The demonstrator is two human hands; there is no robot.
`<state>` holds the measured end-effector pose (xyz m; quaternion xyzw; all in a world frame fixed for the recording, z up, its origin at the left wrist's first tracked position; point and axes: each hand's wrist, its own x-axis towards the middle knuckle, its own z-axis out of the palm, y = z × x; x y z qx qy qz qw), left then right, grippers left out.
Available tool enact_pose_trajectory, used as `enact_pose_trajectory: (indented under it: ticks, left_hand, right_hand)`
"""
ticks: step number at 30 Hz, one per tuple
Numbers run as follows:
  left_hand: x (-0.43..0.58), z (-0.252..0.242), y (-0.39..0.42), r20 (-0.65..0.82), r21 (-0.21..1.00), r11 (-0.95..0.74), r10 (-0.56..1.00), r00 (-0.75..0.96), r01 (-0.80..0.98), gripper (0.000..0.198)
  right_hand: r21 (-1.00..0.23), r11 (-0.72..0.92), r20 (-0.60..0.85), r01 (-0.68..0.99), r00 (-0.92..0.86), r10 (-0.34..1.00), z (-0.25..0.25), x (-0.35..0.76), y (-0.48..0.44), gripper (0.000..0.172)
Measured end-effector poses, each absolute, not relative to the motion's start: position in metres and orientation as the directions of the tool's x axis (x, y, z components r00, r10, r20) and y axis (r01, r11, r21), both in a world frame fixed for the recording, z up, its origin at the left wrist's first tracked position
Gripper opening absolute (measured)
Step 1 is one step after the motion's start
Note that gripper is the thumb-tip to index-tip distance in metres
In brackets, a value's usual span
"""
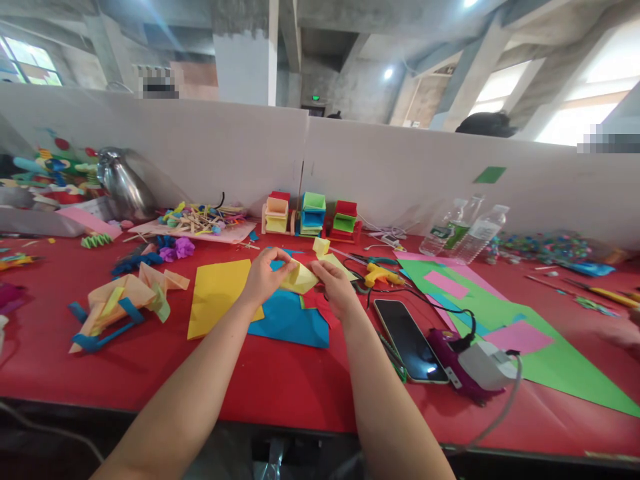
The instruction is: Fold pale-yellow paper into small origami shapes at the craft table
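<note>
Between my hands is a small piece of pale yellow paper (pixel 299 279), curved or folded, raised above the red table. My left hand (pixel 267 272) pinches its left end between thumb and fingertips. At its right end, my right hand (pixel 334 285) has its fingers closed on the same paper. Below lie a blue sheet (pixel 290 323) and red paper scraps (pixel 325 312), partly hidden by my right hand. A yellow sheet (pixel 217 293) lies beside my left wrist. Just beyond my right hand is a small yellow paper box (pixel 321 247).
Three coloured paper box stacks (pixel 313 215) stand by the partition. Right of my arm are a phone (pixel 410 340), a purple power strip (pixel 467 367), a yellow glue gun (pixel 384 275) and green sheets (pixel 565 360). Folded orange paper pieces (pixel 125 297) lie left; bottles (pixel 480 233) stand back right.
</note>
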<state>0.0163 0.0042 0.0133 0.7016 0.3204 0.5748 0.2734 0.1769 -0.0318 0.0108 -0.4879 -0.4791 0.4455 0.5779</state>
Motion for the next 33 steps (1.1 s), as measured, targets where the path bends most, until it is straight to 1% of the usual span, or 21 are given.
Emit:
enact_pose_trajectory:
  ticks: [2,5,9,13,16,20,22,24,26,28,29,30,33]
  left_hand:
    - [0.015,0.011,0.008,0.577,0.803,-0.586,0.81,0.105,0.104,0.014]
    - [0.015,0.009,0.014,0.517,0.854,-0.52,0.854,0.062,0.035,0.018]
    - [0.016,0.006,0.017,0.465,0.884,-0.462,0.885,0.032,-0.074,0.022]
    - [0.018,0.005,0.017,0.409,0.904,-0.393,0.91,0.07,-0.168,0.029]
    - [0.019,0.005,0.017,0.375,0.915,-0.354,0.924,0.081,-0.196,0.026]
    - [0.017,0.006,0.017,0.349,0.924,-0.331,0.935,0.066,-0.19,0.025]
    - [0.013,0.008,0.019,0.352,0.922,-0.342,0.936,0.026,-0.179,0.028]
    - [0.009,0.009,0.022,0.355,0.916,-0.36,0.933,-0.058,-0.178,0.032]
    - [0.009,0.008,0.023,0.334,0.911,-0.362,0.928,-0.163,-0.197,0.036]
    - [0.017,0.004,0.019,0.281,0.914,-0.329,0.936,-0.214,-0.239,0.039]
    - [0.023,0.001,0.015,0.249,0.917,-0.297,0.948,-0.198,-0.265,0.04]
    - [0.031,-0.001,0.01,0.222,0.922,-0.255,0.965,-0.142,-0.291,0.041]
    - [0.056,-0.008,-0.009,0.196,0.926,-0.151,0.976,0.097,-0.346,0.041]
  right_hand:
    - [-0.977,0.212,0.207,-0.014,0.156,0.966,0.015,0.174,-0.033,0.032]
    - [-0.964,0.264,0.267,0.043,0.147,0.952,0.017,0.171,-0.034,0.03]
    - [-0.958,0.271,0.283,0.096,0.155,0.947,0.014,0.17,-0.034,0.026]
    - [-0.953,0.274,0.293,0.126,0.167,0.941,0.013,0.171,-0.032,0.026]
    - [-0.952,0.272,0.294,0.136,0.178,0.939,0.013,0.171,-0.032,0.023]
    - [-0.958,0.257,0.278,0.129,0.191,0.941,0.012,0.17,-0.032,0.022]
    - [-0.965,0.238,0.257,0.114,0.212,0.943,0.01,0.172,-0.031,0.024]
    - [-0.972,0.221,0.236,0.086,0.263,0.936,0.006,0.176,-0.028,0.028]
    - [-0.974,0.22,0.222,0.044,0.347,0.911,0.003,0.181,-0.024,0.032]
    - [-0.97,0.243,0.218,0.002,0.443,0.869,0.0,0.184,-0.02,0.035]
    - [-0.966,0.26,0.22,-0.014,0.487,0.845,-0.001,0.185,-0.019,0.036]
    - [-0.96,0.278,0.225,-0.025,0.522,0.823,-0.002,0.185,-0.018,0.037]
    - [-0.943,0.331,0.256,-0.03,0.571,0.78,-0.002,0.18,-0.018,0.036]
